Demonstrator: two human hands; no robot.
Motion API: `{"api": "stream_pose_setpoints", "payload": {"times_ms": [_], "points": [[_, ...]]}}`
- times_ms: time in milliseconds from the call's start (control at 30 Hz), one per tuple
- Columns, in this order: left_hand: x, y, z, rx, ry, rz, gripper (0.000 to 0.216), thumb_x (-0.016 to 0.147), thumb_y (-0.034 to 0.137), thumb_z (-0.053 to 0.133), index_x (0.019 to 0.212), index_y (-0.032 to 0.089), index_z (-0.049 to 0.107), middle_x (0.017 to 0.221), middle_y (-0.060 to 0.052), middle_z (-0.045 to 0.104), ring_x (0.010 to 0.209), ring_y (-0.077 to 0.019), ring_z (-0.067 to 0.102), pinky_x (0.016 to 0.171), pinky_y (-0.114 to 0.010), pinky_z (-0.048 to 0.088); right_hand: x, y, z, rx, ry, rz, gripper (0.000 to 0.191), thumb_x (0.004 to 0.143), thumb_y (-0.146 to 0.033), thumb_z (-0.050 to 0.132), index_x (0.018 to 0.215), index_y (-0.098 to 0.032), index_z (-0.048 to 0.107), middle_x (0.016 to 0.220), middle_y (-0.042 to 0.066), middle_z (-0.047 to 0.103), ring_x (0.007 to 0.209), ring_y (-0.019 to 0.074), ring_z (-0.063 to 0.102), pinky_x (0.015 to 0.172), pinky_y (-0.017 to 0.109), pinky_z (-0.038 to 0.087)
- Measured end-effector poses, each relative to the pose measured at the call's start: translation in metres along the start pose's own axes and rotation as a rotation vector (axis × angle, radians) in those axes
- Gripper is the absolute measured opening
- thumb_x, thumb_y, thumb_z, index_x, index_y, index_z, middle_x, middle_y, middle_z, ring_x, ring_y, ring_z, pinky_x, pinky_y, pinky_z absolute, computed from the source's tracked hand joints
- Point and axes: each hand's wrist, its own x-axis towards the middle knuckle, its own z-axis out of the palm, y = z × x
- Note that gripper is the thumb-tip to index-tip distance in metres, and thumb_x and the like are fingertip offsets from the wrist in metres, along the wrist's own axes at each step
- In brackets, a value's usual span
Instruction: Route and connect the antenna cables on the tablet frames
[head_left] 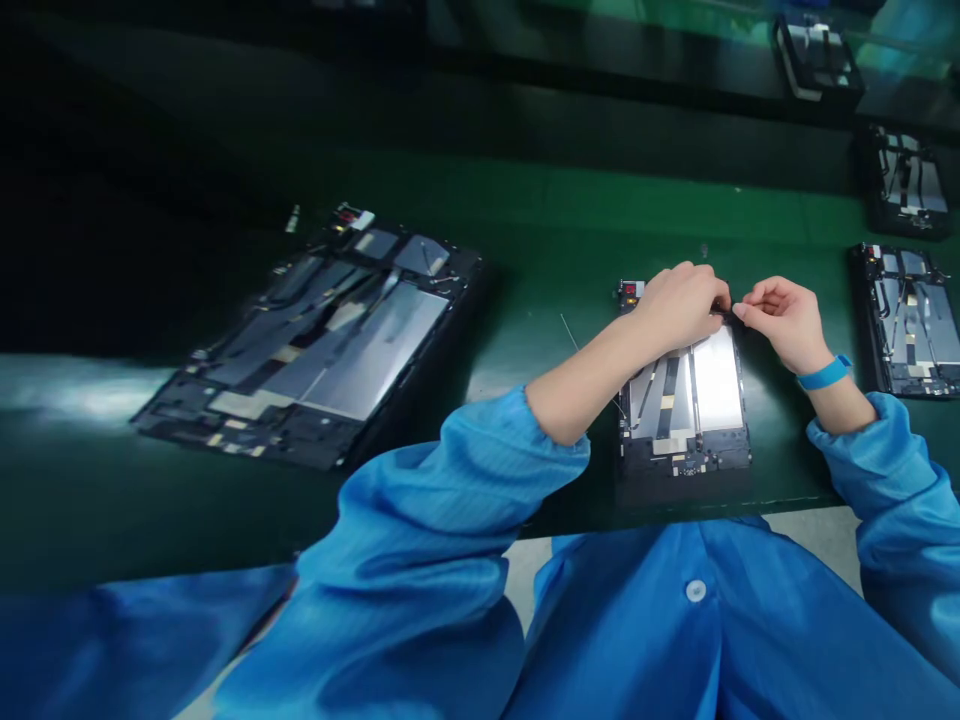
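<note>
An opened tablet (720, 375), its internal boards, dark ribbon cables and silvery panels exposed, lies on the green table in front of me. My left hand (679, 305) reaches over its upper part, fingers bent and closed at the top right corner. Close beside it, my right hand (784, 318) pinches with thumb and forefinger at the same corner. Something small and dark shows between the two hands, too small to name. A thin metal rod (570, 332) sticks out from behind my left forearm, which hides its middle.
On the left lies a stack topped by another opened tablet (390, 345). More opened tablets stand at the right edge (911, 310), behind that (907, 180) and at the far right back (817, 60). A small loose piece (292, 219) sits on the green table (517, 230).
</note>
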Motion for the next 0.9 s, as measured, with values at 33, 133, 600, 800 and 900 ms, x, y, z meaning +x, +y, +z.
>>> {"api": "stream_pose_setpoints", "payload": {"times_ms": [33, 133, 600, 800, 900], "points": [[0.001, -0.001, 0.001, -0.004, 0.009, 0.025, 0.019, 0.089, 0.02, 0.067, 0.099, 0.018, 0.082, 0.107, -0.012, 0.075, 0.108, -0.0312, 0.066, 0.089, -0.039, 0.049, 0.001, 0.0, 0.003, 0.012, -0.004, -0.021, 0.038, 0.062, -0.038, 0.091, 0.077, -0.023, 0.059, 0.075, -0.003, 0.067, 0.071, 0.0141, 0.067, 0.07, 0.03, 0.058], [0.002, -0.004, 0.006, -0.029, 0.06, -0.026, 0.019, 0.092, 0.026, 0.066, 0.094, 0.017, 0.082, 0.101, -0.011, 0.076, 0.103, -0.0299, 0.067, 0.092, -0.04, 0.049, 0.005, 0.002, 0.012, 0.042, -0.018, -0.042, 0.035, 0.066, -0.038, 0.087, 0.08, -0.024, 0.058, 0.077, -0.003, 0.066, 0.071, 0.0139, 0.065, 0.069, 0.03, 0.057], [-0.005, -0.01, 0.013, -0.082, 0.123, -0.165, 0.018, 0.091, 0.021, 0.062, 0.086, 0.018, 0.079, 0.095, -0.009, 0.077, 0.095, -0.0273, 0.068, 0.099, -0.044, 0.05, 0.01, 0.005, 0.013, 0.039, -0.145, 0.09, 0.031, 0.059, -0.027, 0.085, 0.08, -0.02, 0.064, 0.075, -0.004, 0.06, 0.068, 0.0095, 0.052, 0.063, 0.027, 0.041], [-0.006, -0.011, 0.014, -0.086, 0.119, -0.156, 0.016, 0.091, 0.022, 0.063, 0.086, 0.019, 0.078, 0.092, -0.008, 0.075, 0.094, -0.0263, 0.067, 0.101, -0.045, 0.05, 0.01, 0.003, 0.013, 0.077, -0.155, 0.134, 0.036, 0.055, -0.027, 0.088, 0.079, -0.02, 0.063, 0.075, -0.004, 0.06, 0.069, 0.0092, 0.052, 0.065, 0.027, 0.043], [-0.006, -0.013, 0.015, -0.099, 0.133, -0.153, 0.015, 0.091, 0.022, 0.064, 0.087, 0.019, 0.078, 0.092, -0.008, 0.075, 0.094, -0.0259, 0.066, 0.101, -0.045, 0.05, 0.009, 0.001, 0.014, 0.032, -0.15, 0.108, 0.031, 0.058, -0.027, 0.084, 0.079, -0.02, 0.063, 0.075, -0.004, 0.06, 0.066, 0.0085, 0.05, 0.063, 0.027, 0.041]]}}
